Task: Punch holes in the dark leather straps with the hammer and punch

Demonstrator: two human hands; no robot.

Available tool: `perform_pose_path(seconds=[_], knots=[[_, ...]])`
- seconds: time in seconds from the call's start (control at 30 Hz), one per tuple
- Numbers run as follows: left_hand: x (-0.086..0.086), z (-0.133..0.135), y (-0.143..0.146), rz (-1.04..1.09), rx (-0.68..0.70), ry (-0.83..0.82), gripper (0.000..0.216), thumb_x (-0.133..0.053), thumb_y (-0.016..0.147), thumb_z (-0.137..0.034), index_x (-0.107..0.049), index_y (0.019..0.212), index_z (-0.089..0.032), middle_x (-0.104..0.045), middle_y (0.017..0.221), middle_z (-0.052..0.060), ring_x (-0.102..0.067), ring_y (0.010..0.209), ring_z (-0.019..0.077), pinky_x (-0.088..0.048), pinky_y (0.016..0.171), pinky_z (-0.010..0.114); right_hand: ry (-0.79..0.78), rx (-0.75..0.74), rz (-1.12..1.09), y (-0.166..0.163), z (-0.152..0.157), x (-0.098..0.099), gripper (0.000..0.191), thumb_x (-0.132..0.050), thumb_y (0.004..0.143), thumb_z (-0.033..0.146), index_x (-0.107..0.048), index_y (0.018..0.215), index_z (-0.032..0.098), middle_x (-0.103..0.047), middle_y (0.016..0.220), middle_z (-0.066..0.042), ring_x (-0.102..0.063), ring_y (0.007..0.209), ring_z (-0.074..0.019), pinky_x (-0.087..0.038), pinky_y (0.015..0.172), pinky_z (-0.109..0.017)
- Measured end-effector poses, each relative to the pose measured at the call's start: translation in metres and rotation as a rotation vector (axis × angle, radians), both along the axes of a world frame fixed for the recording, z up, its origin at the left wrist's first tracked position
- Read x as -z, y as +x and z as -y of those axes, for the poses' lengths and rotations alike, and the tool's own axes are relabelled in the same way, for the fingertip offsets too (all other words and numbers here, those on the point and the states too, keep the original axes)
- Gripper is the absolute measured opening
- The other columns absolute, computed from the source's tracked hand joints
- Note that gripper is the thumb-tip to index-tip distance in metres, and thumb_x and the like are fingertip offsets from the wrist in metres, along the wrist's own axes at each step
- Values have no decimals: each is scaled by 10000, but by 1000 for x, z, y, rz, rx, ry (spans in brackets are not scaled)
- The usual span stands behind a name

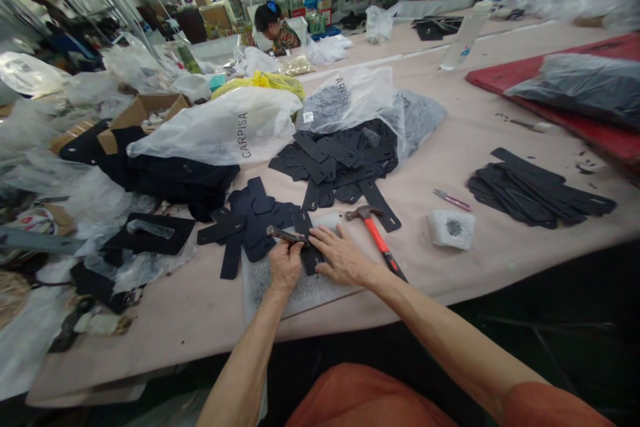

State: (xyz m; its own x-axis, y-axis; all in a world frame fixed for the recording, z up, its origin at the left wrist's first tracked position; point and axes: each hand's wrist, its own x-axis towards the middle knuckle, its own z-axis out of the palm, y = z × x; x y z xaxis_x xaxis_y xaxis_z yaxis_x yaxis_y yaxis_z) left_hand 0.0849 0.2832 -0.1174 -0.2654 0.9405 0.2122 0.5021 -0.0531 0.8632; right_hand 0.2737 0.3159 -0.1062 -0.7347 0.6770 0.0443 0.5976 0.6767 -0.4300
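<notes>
My left hand point(286, 265) is closed round a dark, narrow metal tool point(284, 235), which lies slanted across a black strip; its exact kind is too small to tell. My right hand point(341, 255) rests flat with fingers spread, its fingertips on the black strip point(313, 261). Under both is a whitish, speckled board point(300, 297). Just right of my right hand lies a claw hammer point(376, 237) with a red and black handle. Dark strips point(255, 213) are heaped left of the board, and a larger pile of slotted strips point(340, 160) sits behind it.
A white block point(451, 229) and thread snips point(452, 199) lie to the right, near another strip pile point(535, 190). Plastic bags point(225, 123) stand behind. Clutter and a cardboard box point(145, 113) fill the left. A person point(280, 33) sits beyond the table.
</notes>
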Motion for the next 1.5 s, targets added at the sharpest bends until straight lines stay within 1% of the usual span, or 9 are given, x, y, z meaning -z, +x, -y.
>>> perform_pose_path(seconds=[0.13, 0.2, 0.3, 0.43, 0.67, 0.93, 1.17, 1.4, 1.5], knots=[[1, 13, 2, 48, 87, -39, 193, -543, 865, -264, -706, 939, -191, -744, 962, 56, -692, 910, 202, -554, 849, 334, -9, 56, -44, 9, 11, 1, 651, -567, 873, 473, -409, 1432, 181, -340, 1532, -136, -224, 1432, -327, -124, 1140, -597], [3, 19, 3, 55, 128, -56, 198, -546, 863, -251, -712, 953, -191, -744, 986, 56, -690, 941, 205, -556, 874, 343, -15, 65, -44, 12, 15, 0, 590, -578, 872, 443, -462, 1395, 196, -374, 1516, -117, -238, 1425, -326, -134, 1140, -589], [6, 26, 5, 39, 149, -67, 202, -550, 865, -245, -716, 970, -198, -743, 1014, 53, -678, 1000, 213, -539, 934, 362, -1, 118, -41, 11, 18, -2, 545, -588, 869, 381, -485, 1376, 210, -389, 1509, -102, -259, 1414, -319, -130, 1142, -579], [6, 28, 5, 3, 132, -80, 205, -545, 872, -255, -716, 976, -210, -742, 1023, 44, -668, 1032, 218, -523, 969, 381, 3, 184, -47, 5, 18, -3, 545, -605, 852, 393, -502, 1361, 230, -400, 1500, -93, -275, 1403, -313, -120, 1141, -571], [1, 24, 4, 3, 84, -126, 230, -534, 871, -313, -705, 975, -200, -740, 1019, 58, -673, 1007, 223, -534, 935, 389, -26, 219, -56, 2, 17, -5, 561, -572, 860, 394, -477, 1386, 225, -377, 1508, -115, -269, 1395, -327, -85, 1131, -592], [-2, 24, 8, -17, 62, -148, 226, -540, 865, -328, -701, 963, -202, -743, 1004, 58, -680, 970, 216, -533, 915, 367, -12, 232, -89, 3, 18, -5, 544, -582, 854, 377, -495, 1366, 215, -386, 1500, -123, -287, 1385, -329, -90, 1131, -593], [-1, 23, 9, -148, 88, -136, 221, -519, 882, -318, -694, 973, -218, -737, 1028, 64, -672, 1002, 226, -517, 941, 381, -23, 232, -104, 5, 17, -6, 542, -583, 852, 370, -489, 1364, 218, -386, 1497, -125, -288, 1383, -326, -89, 1133, -587], [11, 21, 14, -360, 158, -3, 225, -478, 890, -251, -670, 993, -197, -725, 1036, 94, -663, 1031, 244, -494, 979, 420, -23, 229, -114, 4, 16, -1, 550, -572, 857, 374, -476, 1374, 213, -374, 1500, -131, -272, 1386, -332, -86, 1126, -591], [14, 20, 15, -399, 173, 17, 227, -469, 896, -232, -659, 1017, -196, -720, 1050, 100, -660, 1042, 248, -497, 973, 421, -51, 187, -140, 10, 12, -1, 552, -571, 847, 386, -486, 1364, 213, -396, 1481, -129, -283, 1378, -332, -132, 1117, -587]])
